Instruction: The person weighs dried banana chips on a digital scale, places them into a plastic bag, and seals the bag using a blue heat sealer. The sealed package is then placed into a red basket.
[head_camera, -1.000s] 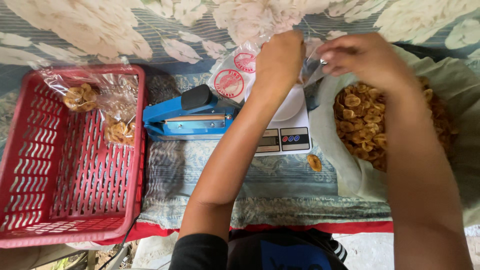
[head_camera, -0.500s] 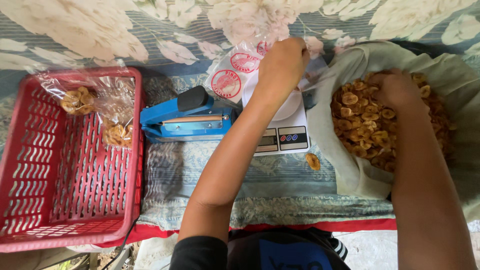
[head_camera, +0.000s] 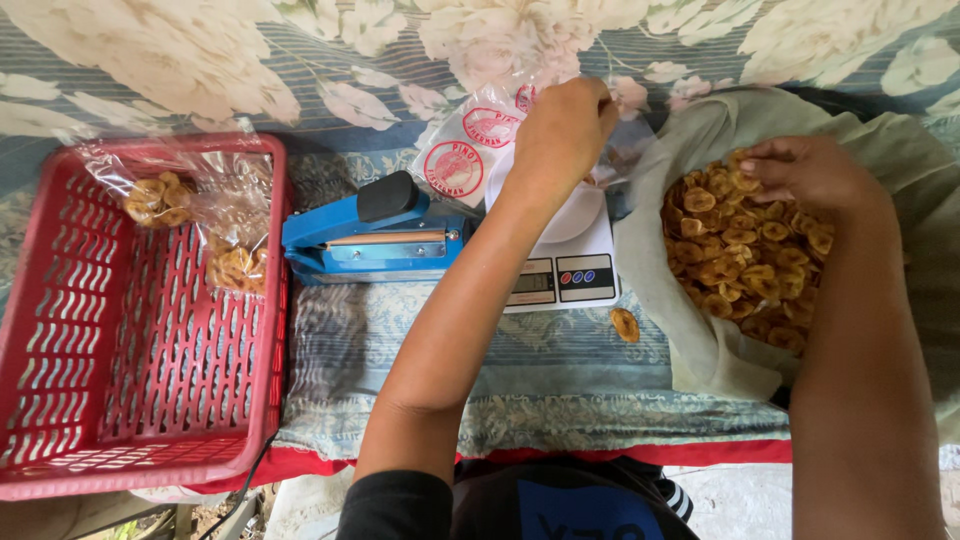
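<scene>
Since half a second ago, my right hand (head_camera: 812, 172) has slid from the middle of the chips (head_camera: 745, 262) to the far edge of the heap, fingers curled down over a few chips (whether any are actually pinched, I cannot tell). My left hand (head_camera: 562, 132) has kept its place, closed on the mouth of a clear bag (head_camera: 478, 150) with round red labels, held over the white scale (head_camera: 562, 262).

Those chips fill a pale cloth sack (head_camera: 668, 300) at my right, its rim folded open. One stray chip (head_camera: 625, 324) lies on the table (head_camera: 450, 350) just in front of the scale. A blue sealer (head_camera: 370, 238) sits just left of the scale, touching it. Further left stands a red basket (head_camera: 120, 400) holding two filled bags (head_camera: 195, 225) at its far end.
</scene>
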